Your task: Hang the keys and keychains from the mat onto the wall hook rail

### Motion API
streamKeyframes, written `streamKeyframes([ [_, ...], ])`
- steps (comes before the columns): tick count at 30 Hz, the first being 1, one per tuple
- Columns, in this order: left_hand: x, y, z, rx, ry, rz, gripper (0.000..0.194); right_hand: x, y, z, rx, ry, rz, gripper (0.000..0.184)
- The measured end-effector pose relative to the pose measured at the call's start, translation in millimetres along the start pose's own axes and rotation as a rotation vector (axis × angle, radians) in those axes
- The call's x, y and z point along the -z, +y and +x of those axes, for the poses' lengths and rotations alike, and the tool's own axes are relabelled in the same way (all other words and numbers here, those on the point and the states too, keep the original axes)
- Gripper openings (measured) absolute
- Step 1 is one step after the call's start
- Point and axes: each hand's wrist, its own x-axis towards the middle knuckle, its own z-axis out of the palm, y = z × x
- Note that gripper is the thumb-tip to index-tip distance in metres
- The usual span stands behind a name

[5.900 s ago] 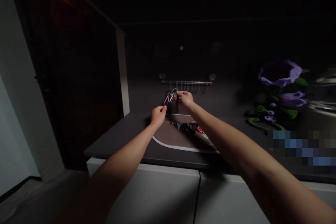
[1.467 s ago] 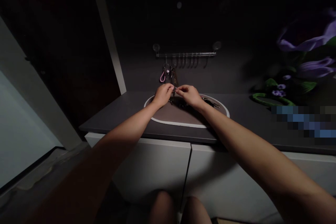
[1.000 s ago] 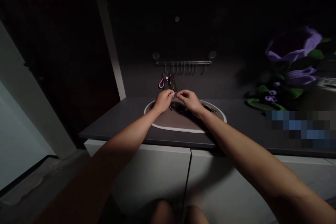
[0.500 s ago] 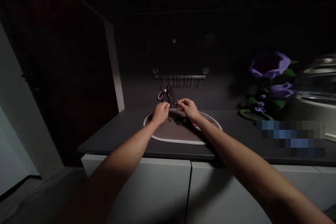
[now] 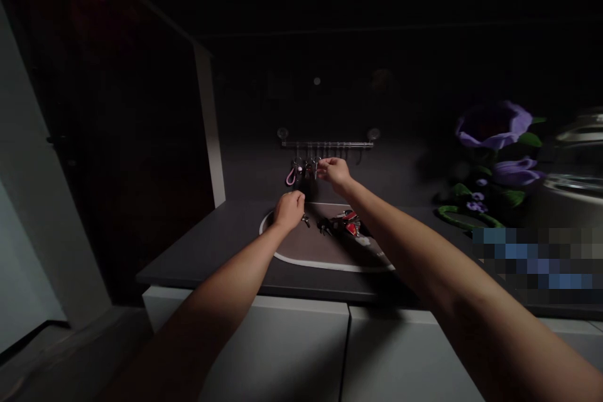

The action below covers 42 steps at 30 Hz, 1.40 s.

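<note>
My right hand (image 5: 334, 174) is raised to the hook rail (image 5: 330, 145) on the dark wall, fingers pinching a key on a ring (image 5: 316, 167) just under the hooks. Whether the ring is on a hook I cannot tell. Left of it, key bunches (image 5: 308, 169) and a pink strap loop (image 5: 291, 176) hang from the rail. Lower down, my left hand (image 5: 289, 209) is closed over the mat, with some small metal keys (image 5: 306, 220) poking out beside its fingers. More keys with red pieces (image 5: 349, 225) lie on the oval brown mat (image 5: 320, 256).
The mat lies on a dark countertop (image 5: 198, 257) above white cabinets (image 5: 292, 345). Purple artificial flowers (image 5: 494, 125) and a large glass-topped container (image 5: 577, 163) stand to the right. A dark door (image 5: 127, 157) is at the left.
My right hand has moved up from over the mat to the hook rail with the key. My left hand stays low over the mat. The red pieces now show more.
</note>
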Motion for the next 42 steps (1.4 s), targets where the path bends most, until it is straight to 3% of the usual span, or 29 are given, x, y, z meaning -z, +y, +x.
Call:
streamKeyframes([
  [16,-1.7,-2.2,2.6,0.031,0.02,0.063,0.028,-26.2,2.6,37.6,-0.08,0.166,0.116,0.016],
  [25,1.3,-1.1,2.0,0.05,0.013,0.074,0.028,-25.3,3.2,43.1,-0.126,0.249,0.029,0.013],
  [32,3.1,-1.8,2.3,0.074,0.017,0.086,0.028,-18.8,8.6,35.2,-0.128,0.192,0.006,0.011],
  [42,4.2,-6.3,3.6,0.135,0.026,0.078,0.028,-17.2,16.3,32.1,-0.098,0.227,-0.095,0.009],
])
